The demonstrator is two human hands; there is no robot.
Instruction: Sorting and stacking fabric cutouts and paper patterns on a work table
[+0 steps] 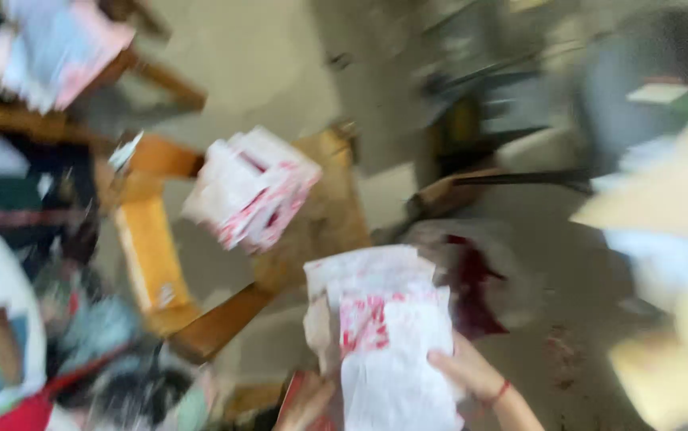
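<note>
Little of the person shows, and the picture is badly blurred by motion. The right hand (471, 371) is bare, with no glove and no sleeve reaching the forearm, and a thin red band (502, 392) circles the wrist like a string bracelet or thread. The left hand (305, 403) shows only in part at the lower edge, also bare, with no ring, watch or sleeve that can be made out through the blur.
</note>
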